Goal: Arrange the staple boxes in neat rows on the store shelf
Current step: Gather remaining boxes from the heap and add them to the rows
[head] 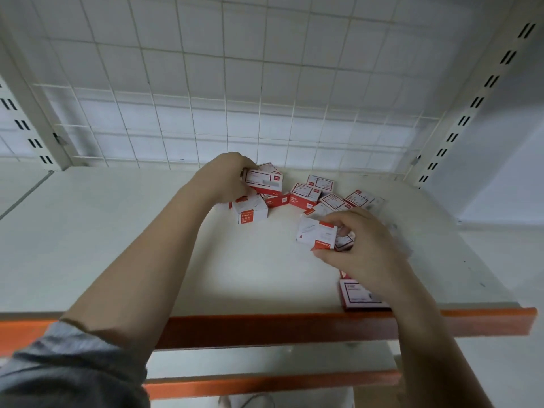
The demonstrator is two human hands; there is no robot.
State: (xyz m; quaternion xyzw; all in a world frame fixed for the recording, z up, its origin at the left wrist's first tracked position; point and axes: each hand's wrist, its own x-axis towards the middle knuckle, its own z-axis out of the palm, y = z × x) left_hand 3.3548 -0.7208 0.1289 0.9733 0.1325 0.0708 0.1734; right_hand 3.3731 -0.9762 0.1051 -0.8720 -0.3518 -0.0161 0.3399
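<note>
Left hand [228, 178] gripping one staple box [263, 181], right hand [356, 245] another [316, 235]; best squared against the shelf [117, 231] rear, edges flush.

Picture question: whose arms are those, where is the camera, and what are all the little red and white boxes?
There is no robot here. A person wears a camera on their head, so you see just what they see: their own two arms reaching forward over a store shelf with an orange front edge. Behind it is a white wire grid.

The little red and white things are staple boxes. The left hand grips one box at the back of the shelf. The right hand pinches another box nearer the front. More boxes lie in a messy pile between and behind the hands, and one box sits by the front edge, partly under the right wrist. Nothing is lined up in rows yet.
</note>
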